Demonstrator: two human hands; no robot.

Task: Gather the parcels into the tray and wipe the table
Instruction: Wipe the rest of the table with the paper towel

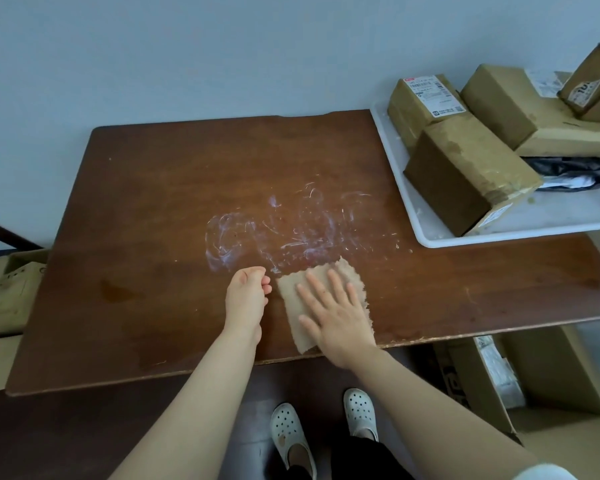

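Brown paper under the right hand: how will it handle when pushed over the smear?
Probably floppy and light: the paper lies flat with a ragged, torn-looking edge. It likely slides only where the right hand presses it, and may bunch or tear elsewhere. The white smear could drag on it.

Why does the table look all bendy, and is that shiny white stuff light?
In the head view, the wide-angle lens bows the table at its edges; the white streaks look like smears catching soft light, not lamp glare; the parcels at the right edge look stretched.

Pale blue-grey wall point(187, 46) above dark floor point(84, 438).
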